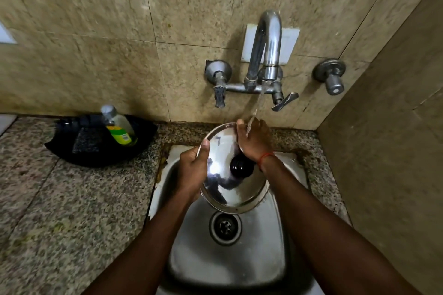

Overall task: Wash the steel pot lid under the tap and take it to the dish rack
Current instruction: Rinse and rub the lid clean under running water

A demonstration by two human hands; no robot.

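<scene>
Rinse in progress: I have the steel pot lid (225,189) tilted above the sink (227,263), black knob (241,166) facing me. Its far rim is raised toward the tap (268,38), so that, as I judge it, the running water (260,98) sheets down the face and drains into the basin, not onto the desk (72,199). My left grip (193,170) pinches the lid's left rim, thumb on the face and fingers behind, carrying the weight. That frees my right grip (255,141) to lie across the upper right of the lid, directly under the stream, apparently to rub. Whether its fingertips hook over the far rim I cannot tell. A soap bottle (119,127) stands in a black tray (96,151) to the left. The dish rack is out of view.
</scene>
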